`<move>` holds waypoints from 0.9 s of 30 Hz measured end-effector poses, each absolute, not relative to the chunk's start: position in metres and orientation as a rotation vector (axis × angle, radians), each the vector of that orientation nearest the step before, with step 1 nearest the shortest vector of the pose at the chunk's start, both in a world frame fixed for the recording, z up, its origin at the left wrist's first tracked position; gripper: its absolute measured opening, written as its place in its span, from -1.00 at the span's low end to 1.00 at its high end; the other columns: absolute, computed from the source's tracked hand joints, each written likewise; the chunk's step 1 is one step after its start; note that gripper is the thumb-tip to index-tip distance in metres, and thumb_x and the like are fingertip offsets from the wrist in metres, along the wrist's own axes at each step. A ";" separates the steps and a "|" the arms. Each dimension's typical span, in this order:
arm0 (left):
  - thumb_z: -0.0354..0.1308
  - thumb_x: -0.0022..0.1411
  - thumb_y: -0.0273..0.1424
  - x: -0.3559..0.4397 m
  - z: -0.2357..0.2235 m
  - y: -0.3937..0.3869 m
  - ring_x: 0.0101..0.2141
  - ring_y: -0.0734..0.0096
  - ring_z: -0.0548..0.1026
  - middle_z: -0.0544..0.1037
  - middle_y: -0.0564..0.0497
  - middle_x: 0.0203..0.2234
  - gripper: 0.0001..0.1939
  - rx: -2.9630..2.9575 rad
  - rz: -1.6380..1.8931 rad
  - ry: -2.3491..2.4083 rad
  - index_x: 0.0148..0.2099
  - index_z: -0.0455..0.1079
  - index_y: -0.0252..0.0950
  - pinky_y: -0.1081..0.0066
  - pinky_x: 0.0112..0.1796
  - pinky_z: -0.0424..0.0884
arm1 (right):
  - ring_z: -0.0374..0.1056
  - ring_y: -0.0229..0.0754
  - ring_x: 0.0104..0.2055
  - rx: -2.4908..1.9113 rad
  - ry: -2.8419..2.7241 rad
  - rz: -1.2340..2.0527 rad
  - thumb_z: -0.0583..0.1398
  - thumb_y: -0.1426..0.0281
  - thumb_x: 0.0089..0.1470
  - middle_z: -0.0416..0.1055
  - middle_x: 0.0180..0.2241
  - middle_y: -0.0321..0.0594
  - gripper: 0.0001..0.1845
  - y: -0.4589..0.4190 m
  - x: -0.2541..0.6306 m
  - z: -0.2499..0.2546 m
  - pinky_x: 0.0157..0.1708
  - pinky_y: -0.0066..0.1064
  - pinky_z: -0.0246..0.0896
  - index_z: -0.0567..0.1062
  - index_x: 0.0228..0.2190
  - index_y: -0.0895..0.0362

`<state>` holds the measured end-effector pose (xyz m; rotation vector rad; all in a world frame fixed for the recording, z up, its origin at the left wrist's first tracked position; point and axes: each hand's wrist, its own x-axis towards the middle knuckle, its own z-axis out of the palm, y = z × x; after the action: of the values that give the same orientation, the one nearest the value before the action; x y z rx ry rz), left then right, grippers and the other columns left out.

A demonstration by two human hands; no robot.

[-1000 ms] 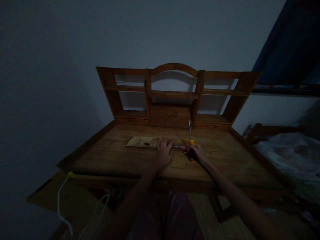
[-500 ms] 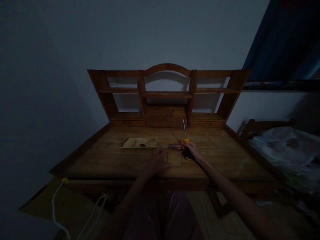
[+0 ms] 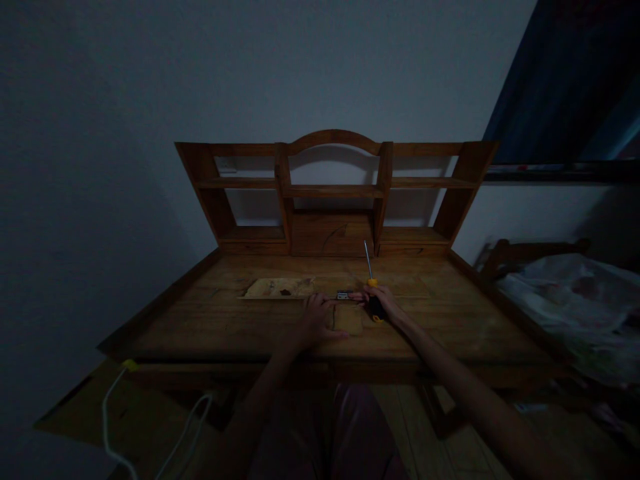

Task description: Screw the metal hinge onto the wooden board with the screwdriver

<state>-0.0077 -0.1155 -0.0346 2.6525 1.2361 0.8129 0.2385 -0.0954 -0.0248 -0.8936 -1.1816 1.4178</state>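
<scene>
The work looks to be at a handling stage rather than a driving one. A small metal fitting (image 3: 343, 295) (perhaps a hinge, though the dimness leaves that open) lies at the far edge of a small flat wooden block (image 3: 349, 320), in the middle of the bench (image 3: 200, 327). No screw can be made out in it, so whether anything is fastened, and how much is left, I cannot tell. The right hand (image 3: 384, 300) has its fingers closed round the black-and-yellow handle of a screwdriver (image 3: 369, 263), whose shaft points up and away from the fitting; its thumb side reaches to the fitting's right end. The left hand (image 3: 313, 319) has its fingers parted, forefinger by the fitting's left end and thumb along the block's near edge; how firmly they press is unclear.

Beyond the hands lies a long wooden strip (image 3: 270, 287), its pale left part rough and marked with a dark spot. The bench surface is brown wood, and a shelf unit (image 3: 333, 192) with an arched top stands at its back against a plain wall (image 3: 320, 67). To the right are a dark curtain (image 3: 570, 87) and plastic bags (image 3: 590, 293); at the left front, a white cable (image 3: 106, 420) hangs from a yellow piece (image 3: 131, 365). The room is very dim.
</scene>
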 end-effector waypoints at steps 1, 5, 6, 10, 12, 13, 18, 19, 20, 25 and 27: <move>0.31 -0.14 0.20 -0.008 -0.034 -0.117 0.00 0.05 0.31 0.38 -0.13 -0.04 -0.16 2.665 0.840 1.257 0.07 0.38 -0.23 0.09 0.06 0.21 | 0.34 -0.28 -0.51 -0.895 -1.178 1.410 0.37 0.03 -0.14 0.28 -0.63 -0.31 -0.52 -0.097 0.238 -0.023 -0.32 -0.44 0.34 0.39 -0.68 0.14; 0.32 -0.11 0.17 -0.010 -0.029 -0.121 0.00 0.03 0.30 0.39 -0.13 -0.06 -0.17 2.700 0.851 1.334 0.10 0.35 -0.24 0.08 0.05 0.19 | 0.31 -0.29 -0.53 -0.902 -1.169 1.390 0.35 0.05 -0.12 0.28 -0.64 -0.33 -0.53 -0.101 0.237 -0.017 -0.29 -0.44 0.33 0.39 -0.68 0.14; 0.32 -0.10 0.16 -0.010 -0.028 -0.121 -0.01 0.03 0.31 0.39 -0.14 -0.05 -0.17 2.711 0.847 1.340 0.11 0.34 -0.24 0.08 0.04 0.19 | 0.32 -0.29 -0.52 -0.903 -1.169 1.390 0.34 0.05 -0.11 0.29 -0.64 -0.32 -0.53 -0.101 0.237 -0.016 -0.29 -0.44 0.32 0.39 -0.68 0.14; 0.31 -0.10 0.17 -0.010 -0.028 -0.120 0.00 0.00 0.31 0.39 -0.16 -0.04 -0.16 2.729 0.845 1.382 0.11 0.35 -0.24 0.06 0.05 0.17 | 0.42 -0.21 -0.44 -0.903 -1.166 1.384 0.33 0.03 -0.10 0.34 -0.60 -0.28 -0.52 -0.098 0.238 -0.020 -0.25 -0.42 0.33 0.37 -0.68 0.13; 0.29 -0.09 0.18 -0.010 -0.030 -0.119 0.01 -0.02 0.30 0.38 -0.16 -0.04 -0.16 2.735 0.840 1.403 0.12 0.35 -0.22 0.05 0.05 0.17 | 0.47 -0.14 -0.36 -0.899 -1.163 1.379 0.33 0.03 -0.11 0.38 -0.58 -0.24 -0.53 -0.097 0.238 -0.022 -0.21 -0.39 0.34 0.37 -0.68 0.13; 0.29 -0.09 0.19 -0.010 -0.030 -0.119 0.01 -0.02 0.30 0.38 -0.16 -0.04 -0.17 2.739 0.833 1.407 0.12 0.35 -0.22 0.05 0.05 0.17 | 0.48 -0.12 -0.33 -0.897 -1.161 1.374 0.33 0.03 -0.10 0.39 -0.58 -0.23 -0.53 -0.097 0.238 -0.023 -0.19 -0.38 0.34 0.37 -0.68 0.12; 0.29 -0.08 0.18 -0.009 -0.030 -0.118 -0.01 -0.01 0.31 0.39 -0.16 -0.06 -0.16 2.755 0.828 1.396 0.14 0.34 -0.21 0.05 0.05 0.17 | 0.50 -0.12 -0.35 -0.909 -1.135 1.303 0.31 0.05 -0.06 0.44 -0.57 -0.22 -0.56 -0.098 0.242 -0.024 -0.24 -0.38 0.37 0.38 -0.66 0.11; 0.28 -0.07 0.18 -0.009 -0.029 -0.118 -0.01 -0.01 0.31 0.39 -0.17 -0.06 -0.16 2.757 0.835 1.403 0.14 0.33 -0.22 0.05 0.05 0.17 | 0.50 -0.12 -0.36 -0.913 -1.130 1.288 0.30 0.05 -0.05 0.44 -0.57 -0.22 -0.56 -0.098 0.243 -0.024 -0.27 -0.38 0.37 0.38 -0.66 0.11; 0.28 -0.06 0.18 -0.009 -0.029 -0.118 0.00 -0.01 0.31 0.39 -0.17 -0.06 -0.16 2.759 0.840 1.408 0.15 0.33 -0.22 0.05 0.05 0.18 | 0.50 -0.12 -0.36 -0.915 -1.126 1.278 0.30 0.05 -0.05 0.45 -0.57 -0.21 -0.56 -0.098 0.244 -0.024 -0.30 -0.39 0.37 0.37 -0.66 0.11; 0.23 -0.04 0.22 -0.008 -0.033 -0.116 0.00 0.00 0.31 0.39 -0.18 -0.04 -0.15 2.757 0.843 1.418 0.14 0.33 -0.25 0.05 0.08 0.16 | 0.51 -0.10 -0.41 -0.963 -1.122 1.258 0.24 0.01 0.00 0.52 -0.53 -0.13 -0.54 -0.099 0.248 -0.026 -0.44 -0.42 0.34 0.34 -0.62 0.10; 0.22 -0.04 0.23 -0.007 -0.034 -0.115 0.01 0.00 0.30 0.39 -0.17 -0.04 -0.15 2.750 0.848 1.430 0.15 0.32 -0.25 0.05 0.09 0.14 | 0.49 -0.12 -0.48 -1.004 -1.126 1.251 0.22 0.00 0.02 0.53 -0.53 -0.10 -0.54 -0.099 0.249 -0.027 -0.52 -0.43 0.31 0.33 -0.61 0.11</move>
<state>-0.0073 -0.1151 -0.0344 2.7500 1.4299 0.8483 0.2489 -0.0995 -0.0269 -1.0040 -1.1264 1.2509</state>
